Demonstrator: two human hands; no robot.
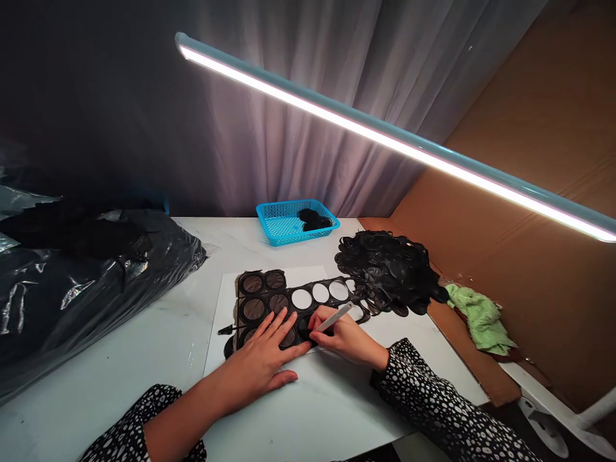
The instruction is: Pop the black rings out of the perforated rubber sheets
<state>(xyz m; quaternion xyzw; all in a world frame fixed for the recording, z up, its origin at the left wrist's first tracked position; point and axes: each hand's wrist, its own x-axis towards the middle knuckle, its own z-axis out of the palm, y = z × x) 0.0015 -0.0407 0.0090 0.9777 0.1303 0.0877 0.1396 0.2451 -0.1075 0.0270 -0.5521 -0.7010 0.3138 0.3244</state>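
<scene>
Black holed sheet (262, 296) | left grip (257, 360) open, flat | right grip (344, 335) closed on white pen (334, 319) (smooth, slim)

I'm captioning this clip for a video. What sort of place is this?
Probably a small makeshift craft workstation: the right hand holds a white pen to a black cut-out sheet on a white table, under a bar light, with cardboard sheeting as a wall and a blue plastic basket nearby.

Bright glare from the slanted LED tube light (385, 134), dim left background, bowed wide-angle edges.
</scene>
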